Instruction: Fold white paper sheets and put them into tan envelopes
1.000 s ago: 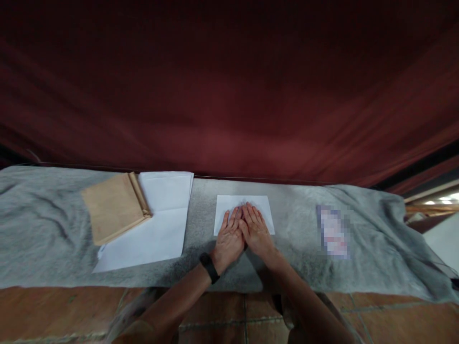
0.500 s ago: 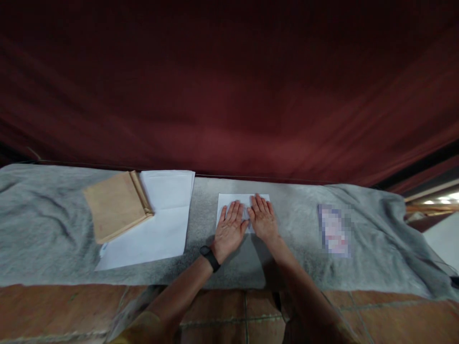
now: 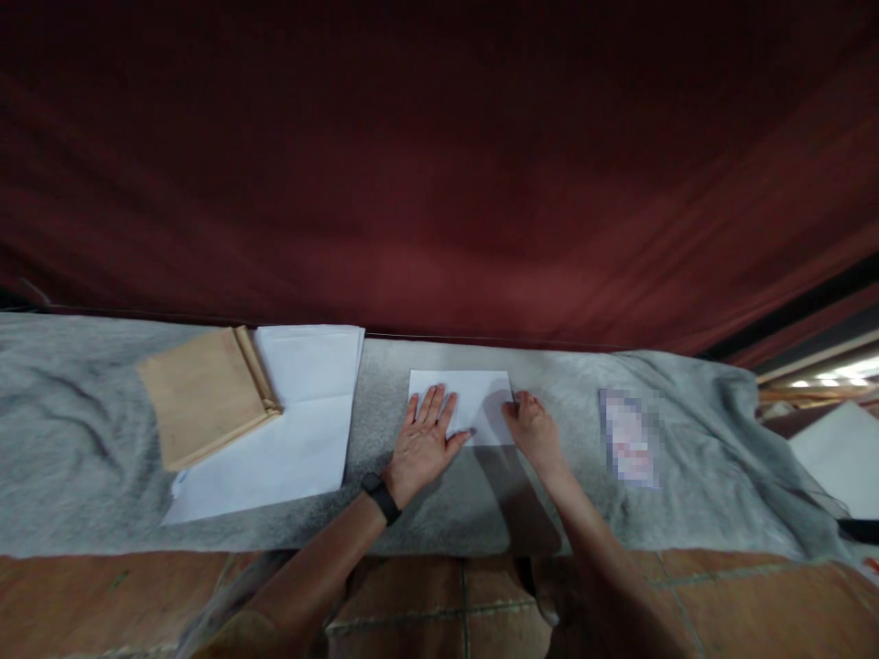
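A small folded white paper [image 3: 473, 395] lies on the grey cloth [image 3: 82, 458] in front of me. My left hand [image 3: 422, 441] rests flat on the paper's left part, fingers stretched out, a black band on the wrist. My right hand [image 3: 534, 428] is at the paper's right edge with its fingers curled, pinching that edge.
To the left lie a stack of white sheets [image 3: 295, 430] with a tan wooden board [image 3: 199, 394] partly on top. A small printed packet [image 3: 628, 437] lies to the right. A dark red curtain [image 3: 439, 183] hangs behind; reddish floor tiles [image 3: 426, 595] run along the near edge.
My hands, side by side over the paper's middle, have spread apart. The right hand slid to the paper's right edge and curled its fingers there; the left stayed flat.
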Available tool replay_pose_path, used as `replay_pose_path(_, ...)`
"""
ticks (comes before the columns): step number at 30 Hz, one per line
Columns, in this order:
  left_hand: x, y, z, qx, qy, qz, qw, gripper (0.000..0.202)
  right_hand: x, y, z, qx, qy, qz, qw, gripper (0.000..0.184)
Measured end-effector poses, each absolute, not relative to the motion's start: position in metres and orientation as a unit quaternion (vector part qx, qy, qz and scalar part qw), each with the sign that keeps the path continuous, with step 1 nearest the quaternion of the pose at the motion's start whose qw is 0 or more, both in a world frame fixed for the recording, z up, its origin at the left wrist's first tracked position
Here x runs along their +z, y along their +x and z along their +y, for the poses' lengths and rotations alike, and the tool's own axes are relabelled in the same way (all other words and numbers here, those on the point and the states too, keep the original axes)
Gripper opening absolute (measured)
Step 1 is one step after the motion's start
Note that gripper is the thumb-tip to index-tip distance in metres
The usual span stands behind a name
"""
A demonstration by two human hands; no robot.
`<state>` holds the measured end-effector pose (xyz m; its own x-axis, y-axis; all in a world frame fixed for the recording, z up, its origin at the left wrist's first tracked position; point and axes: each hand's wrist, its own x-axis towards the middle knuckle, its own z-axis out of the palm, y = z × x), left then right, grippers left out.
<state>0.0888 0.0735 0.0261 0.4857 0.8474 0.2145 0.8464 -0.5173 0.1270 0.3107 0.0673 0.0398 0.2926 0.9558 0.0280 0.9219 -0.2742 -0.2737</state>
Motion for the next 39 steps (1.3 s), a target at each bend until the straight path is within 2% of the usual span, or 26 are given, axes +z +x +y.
replay_pose_path(8,0.024,0.088,0.071,0.124,0.865,0.487,-0.007,0.067,0.04,0.32,0.07,0.172,-0.763,-0.605,0.148,0.018)
replay_pose_path(19,0.018,0.093,0.052,0.134,0.874,0.465,-0.038,0.062,0.041,0.322,0.062,0.168,-0.769,-0.605,0.114,0.016)
replay_pose_path(24,0.015,0.095,0.042,0.14,0.872,0.468,-0.037,0.062,0.049,0.328,0.066,0.237,-0.747,-0.609,0.119,0.015)
replay_pose_path(31,0.013,0.097,0.032,0.153,0.869,0.47,-0.029,0.061,0.053,0.327,0.06,0.254,-0.746,-0.604,0.121,0.015)
replay_pose_path(39,0.031,0.105,0.037,0.128,0.854,0.504,-0.028,0.057,0.059,0.322,0.052,0.239,-0.755,-0.603,0.096,0.02)
